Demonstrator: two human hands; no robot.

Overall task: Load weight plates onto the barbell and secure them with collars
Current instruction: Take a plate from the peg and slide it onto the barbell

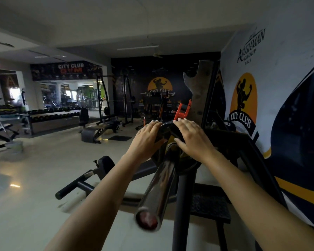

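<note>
A chrome barbell sleeve (157,192) points toward me from the rack, its end cap near the bottom middle. A black weight plate (168,128) with a yellow centre sits on the sleeve, far up toward the rack. My left hand (147,136) grips the plate's upper left edge, fingers curled over the rim. My right hand (192,136) grips its upper right edge the same way. A red collar (182,111) sits just behind the plate's top, beside the rack upright.
A worn grey steel rack upright (200,95) with hooks rises behind the plate. A black post (181,205) and stepped platform (210,205) stand below the bar. A bench (101,131), dumbbell racks (53,117) and a printed wall (279,87) surround the pale floor.
</note>
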